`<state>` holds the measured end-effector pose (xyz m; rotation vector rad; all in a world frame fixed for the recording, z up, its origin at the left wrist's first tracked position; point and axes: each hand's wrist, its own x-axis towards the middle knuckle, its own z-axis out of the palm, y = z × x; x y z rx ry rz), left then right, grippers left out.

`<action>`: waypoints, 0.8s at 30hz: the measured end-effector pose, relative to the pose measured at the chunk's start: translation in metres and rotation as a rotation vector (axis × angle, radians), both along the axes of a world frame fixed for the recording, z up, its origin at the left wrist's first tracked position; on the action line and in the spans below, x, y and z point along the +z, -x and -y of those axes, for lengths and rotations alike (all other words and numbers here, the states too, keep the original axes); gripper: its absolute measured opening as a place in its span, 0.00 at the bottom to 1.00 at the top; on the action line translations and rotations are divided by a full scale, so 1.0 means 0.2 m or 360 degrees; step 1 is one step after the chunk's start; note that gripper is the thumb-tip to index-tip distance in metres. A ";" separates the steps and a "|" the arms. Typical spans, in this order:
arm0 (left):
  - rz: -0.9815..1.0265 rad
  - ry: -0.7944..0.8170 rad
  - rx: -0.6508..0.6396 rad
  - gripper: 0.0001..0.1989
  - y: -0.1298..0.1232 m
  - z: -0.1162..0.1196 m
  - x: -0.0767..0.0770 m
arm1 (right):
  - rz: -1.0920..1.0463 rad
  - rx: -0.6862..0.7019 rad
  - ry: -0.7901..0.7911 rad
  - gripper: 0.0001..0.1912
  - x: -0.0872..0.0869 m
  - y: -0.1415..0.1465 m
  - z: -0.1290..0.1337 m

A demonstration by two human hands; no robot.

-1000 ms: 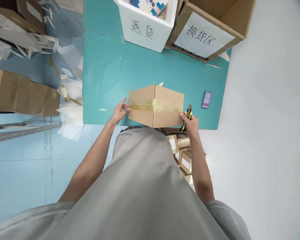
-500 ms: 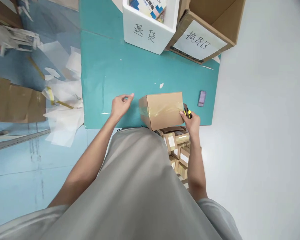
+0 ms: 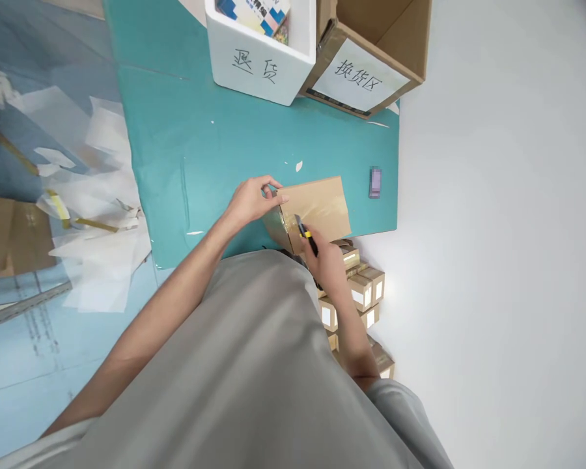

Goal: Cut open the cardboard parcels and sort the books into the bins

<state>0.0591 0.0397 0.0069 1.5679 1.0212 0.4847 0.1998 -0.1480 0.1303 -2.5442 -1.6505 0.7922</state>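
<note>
A taped brown cardboard box lies at the near edge of the green table, close against the grey shirt. My left hand grips its far left corner, thumb on the top face and fingers curled at the edge. In my right hand is a black and yellow utility knife, wrapped by the fingers. Its blade end is over the taped left part of the box's top; whether it cuts in cannot be told.
At the back of the green table stand a white foam box with printed packs inside and an open carton. A blurred purple item lies right. Several small boxes are stacked below; paper scraps litter the left.
My left hand has moved right onto the box's corner. My right hand has brought the knife left, from the box's right side to over its top. The view has shifted.
</note>
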 end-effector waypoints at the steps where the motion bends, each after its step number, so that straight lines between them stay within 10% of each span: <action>1: -0.0003 0.0002 -0.0007 0.19 0.00 0.00 0.00 | 0.0030 0.0037 0.0052 0.28 -0.01 0.04 -0.02; 24: 0.0045 0.0004 0.0017 0.19 0.01 0.03 0.01 | 0.0384 0.0169 0.0405 0.29 0.01 0.29 -0.24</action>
